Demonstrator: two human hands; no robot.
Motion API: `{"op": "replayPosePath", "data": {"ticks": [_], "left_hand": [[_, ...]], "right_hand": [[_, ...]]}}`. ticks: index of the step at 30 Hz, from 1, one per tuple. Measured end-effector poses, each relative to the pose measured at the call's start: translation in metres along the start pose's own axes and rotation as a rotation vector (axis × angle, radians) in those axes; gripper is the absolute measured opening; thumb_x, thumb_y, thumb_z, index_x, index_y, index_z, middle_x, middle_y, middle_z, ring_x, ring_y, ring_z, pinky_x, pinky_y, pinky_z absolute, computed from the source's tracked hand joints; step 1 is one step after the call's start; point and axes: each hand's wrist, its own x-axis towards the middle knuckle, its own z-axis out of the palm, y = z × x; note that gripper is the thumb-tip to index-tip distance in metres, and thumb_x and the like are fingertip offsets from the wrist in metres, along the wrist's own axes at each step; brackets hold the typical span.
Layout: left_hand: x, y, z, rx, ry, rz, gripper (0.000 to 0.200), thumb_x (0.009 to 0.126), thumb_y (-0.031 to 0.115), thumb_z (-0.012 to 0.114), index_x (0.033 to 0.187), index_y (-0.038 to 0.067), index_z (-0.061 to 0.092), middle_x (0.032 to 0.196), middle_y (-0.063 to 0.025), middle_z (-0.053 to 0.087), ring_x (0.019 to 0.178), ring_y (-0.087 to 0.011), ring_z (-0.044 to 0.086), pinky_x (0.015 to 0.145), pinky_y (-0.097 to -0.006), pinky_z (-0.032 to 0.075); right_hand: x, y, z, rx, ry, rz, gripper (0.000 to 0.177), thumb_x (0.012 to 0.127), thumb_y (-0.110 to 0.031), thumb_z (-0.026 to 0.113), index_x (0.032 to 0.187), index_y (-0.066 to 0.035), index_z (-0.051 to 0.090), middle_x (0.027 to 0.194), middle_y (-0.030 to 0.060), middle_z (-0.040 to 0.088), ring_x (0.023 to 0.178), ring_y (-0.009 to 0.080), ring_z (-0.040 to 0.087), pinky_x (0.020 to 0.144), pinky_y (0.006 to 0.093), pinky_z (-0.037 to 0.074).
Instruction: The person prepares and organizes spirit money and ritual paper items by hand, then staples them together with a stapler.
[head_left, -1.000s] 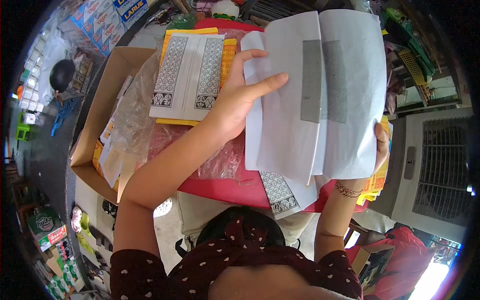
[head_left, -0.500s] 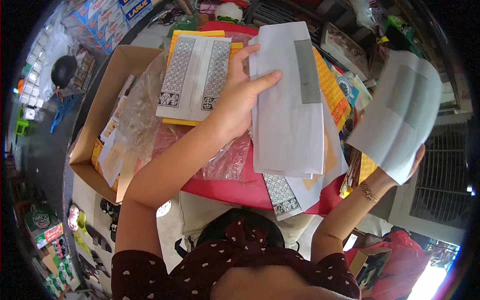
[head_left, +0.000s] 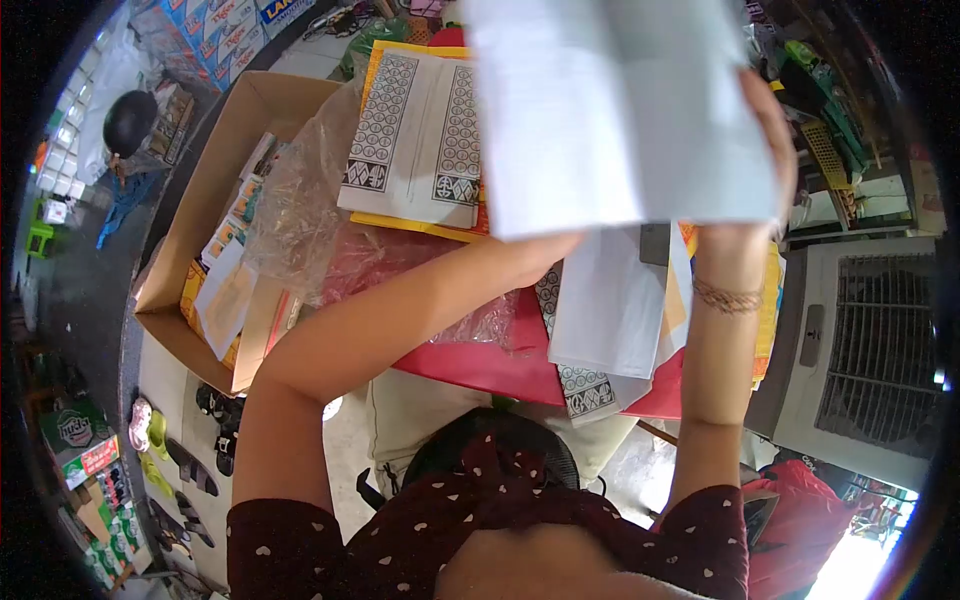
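Observation:
A white paper sheet point(head_left: 620, 120), creased down the middle and blurred in places, is raised in front of me. My right hand point(head_left: 772, 150) grips it along its right edge, fingers behind it. My left hand point(head_left: 548, 252) reaches under the sheet's lower edge; its fingers are hidden by the paper. Below lie folded white papers point(head_left: 605, 310), partly covered by the raised sheet. A black-patterned strip of paper point(head_left: 588, 392) sticks out beneath them. Left of the raised sheet, a white paper with black-patterned borders point(head_left: 415, 140) rests on yellow paper point(head_left: 400, 226).
A red table point(head_left: 495, 372) carries the papers and crumpled clear plastic point(head_left: 300, 215). An open cardboard box point(head_left: 190, 235) with papers inside stands at the left. A grey slatted unit point(head_left: 880, 340) is at the right, and sandals point(head_left: 190, 465) lie on the floor.
My right hand has brought its sheet from the right to the middle, over the folded papers. My left hand has moved lower, off the top of those papers and behind the sheet.

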Motion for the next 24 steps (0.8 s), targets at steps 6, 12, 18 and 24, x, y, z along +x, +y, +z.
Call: {"op": "replayPosePath", "data": {"ticks": [6,12,18,24], "left_hand": [[0.002,0.01,-0.009,-0.091,-0.15,-0.088,0.045,0.091,0.008,0.056,0.134,0.002,0.045,0.133,-0.0097,0.05,0.12,-0.0201,0.047,0.101,-0.0331,0.039],[0.007,0.014,-0.012,-0.124,-0.234,-0.017,0.053,0.088,0.003,0.058,0.137,0.009,0.04,0.128,-0.0079,0.052,0.116,-0.0177,0.051,0.095,-0.0324,0.043],[0.001,0.031,-0.007,-0.214,-0.189,0.045,0.065,0.085,0.0,0.059,0.143,0.012,0.031,0.129,-0.0093,0.051,0.115,-0.0202,0.053,0.097,-0.0368,0.044],[-0.011,0.042,0.008,-0.498,-0.374,0.164,0.075,0.095,0.02,0.048,0.154,0.018,0.002,0.154,-0.0093,0.024,0.136,-0.0263,0.034,0.112,-0.0432,0.027]], "right_hand": [[-0.021,0.047,0.041,-0.012,-0.525,0.544,0.042,0.097,-0.019,0.044,0.131,0.005,0.051,0.137,0.0168,0.051,0.121,0.0225,0.052,0.102,0.0337,0.039],[-0.034,0.002,0.025,-0.327,-0.82,0.272,0.045,0.097,-0.022,0.041,0.127,0.009,0.054,0.136,0.02,0.051,0.129,0.0255,0.046,0.113,0.0368,0.027],[-0.025,-0.005,-0.043,-0.376,-0.367,-0.072,0.04,0.097,-0.017,0.042,0.128,0.006,0.052,0.129,0.0163,0.055,0.122,0.0216,0.05,0.107,0.0352,0.034],[-0.056,0.015,-0.068,-0.156,-0.364,0.238,0.054,0.097,-0.034,0.046,0.139,0.001,0.042,0.141,0.0109,0.043,0.126,0.0179,0.043,0.107,0.0311,0.031]]}}
